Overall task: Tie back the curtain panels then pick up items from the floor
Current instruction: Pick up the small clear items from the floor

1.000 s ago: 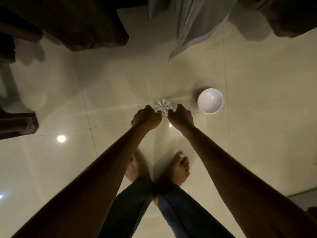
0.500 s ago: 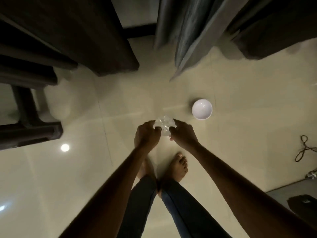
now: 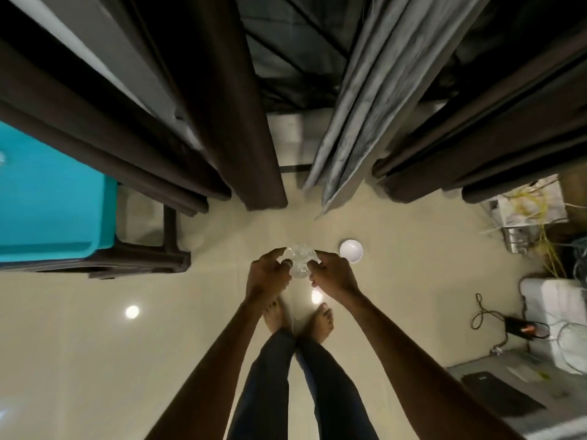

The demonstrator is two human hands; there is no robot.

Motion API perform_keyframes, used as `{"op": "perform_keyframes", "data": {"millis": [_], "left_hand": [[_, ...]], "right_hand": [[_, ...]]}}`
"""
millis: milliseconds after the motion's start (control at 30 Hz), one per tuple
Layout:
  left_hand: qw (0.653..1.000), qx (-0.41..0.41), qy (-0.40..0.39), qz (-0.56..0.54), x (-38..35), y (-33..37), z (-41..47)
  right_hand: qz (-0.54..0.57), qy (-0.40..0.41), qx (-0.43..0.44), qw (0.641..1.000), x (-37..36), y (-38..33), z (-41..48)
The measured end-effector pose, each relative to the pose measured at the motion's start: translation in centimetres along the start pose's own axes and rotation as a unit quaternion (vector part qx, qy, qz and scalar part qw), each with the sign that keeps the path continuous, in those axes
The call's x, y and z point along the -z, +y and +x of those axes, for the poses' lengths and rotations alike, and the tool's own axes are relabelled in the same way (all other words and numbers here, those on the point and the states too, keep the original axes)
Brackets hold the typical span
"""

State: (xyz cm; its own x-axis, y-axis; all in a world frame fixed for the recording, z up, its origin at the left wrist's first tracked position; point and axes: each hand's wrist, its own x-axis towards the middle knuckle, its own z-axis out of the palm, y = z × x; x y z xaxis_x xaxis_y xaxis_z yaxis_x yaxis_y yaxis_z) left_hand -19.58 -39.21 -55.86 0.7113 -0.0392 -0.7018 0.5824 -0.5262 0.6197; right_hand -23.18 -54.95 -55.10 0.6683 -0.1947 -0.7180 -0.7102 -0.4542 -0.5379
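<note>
The glass had risen off the floor, both the left hand and right hand gripping it with curled fingers, near the white bowl.

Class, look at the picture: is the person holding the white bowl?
No, the white bowl sits on the floor while the left hand and right hand grip a clear glass vessel.
</note>
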Motion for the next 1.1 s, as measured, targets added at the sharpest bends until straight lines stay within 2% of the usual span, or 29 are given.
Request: {"op": "perform_keyframes", "data": {"millis": [167, 333, 433, 567, 667, 800, 933, 1100], "left_hand": [[0.998, -0.009, 0.06, 0.021, 2.2, 3.7, -8.9], [0.993, -0.019, 0.1, 0.067, 3.7, 4.6, -14.5], [0.99, -0.031, 0.13, 0.04, 4.7, 4.3, -17.1], [0.987, -0.027, 0.16, -0.002, 7.2, 3.4, -19.1], [0.983, -0.021, 0.179, -0.023, 10.3, 2.6, -19.8], [0.979, -0.054, 0.189, -0.056, 15.3, 1.3, -19.6], [0.971, -0.075, 0.222, -0.05, 21.4, -0.1, -19.8], [0.969, -0.087, 0.227, -0.05, 29.8, -4.5, -19.6]], "right_hand": [[0.086, 0.047, -0.023, 0.995, 1.3, -3.7, -8.2], [0.165, 0.071, -0.055, 0.982, -0.2, -5.4, -13.7], [0.176, 0.073, -0.033, 0.981, -1.2, -7.0, -16.7], [0.179, 0.082, -0.046, 0.979, -3.1, -8.8, -19.1], [0.146, 0.073, -0.021, 0.986, -4.4, -11.1, -19.8], [0.135, 0.077, 0.031, 0.987, -6.9, -15.9, -20.5], [0.144, 0.089, 0.045, 0.985, -11.7, -19.9, -21.6], [0.155, 0.083, 0.052, 0.983, -19.2, -24.5, -22.8]]}}
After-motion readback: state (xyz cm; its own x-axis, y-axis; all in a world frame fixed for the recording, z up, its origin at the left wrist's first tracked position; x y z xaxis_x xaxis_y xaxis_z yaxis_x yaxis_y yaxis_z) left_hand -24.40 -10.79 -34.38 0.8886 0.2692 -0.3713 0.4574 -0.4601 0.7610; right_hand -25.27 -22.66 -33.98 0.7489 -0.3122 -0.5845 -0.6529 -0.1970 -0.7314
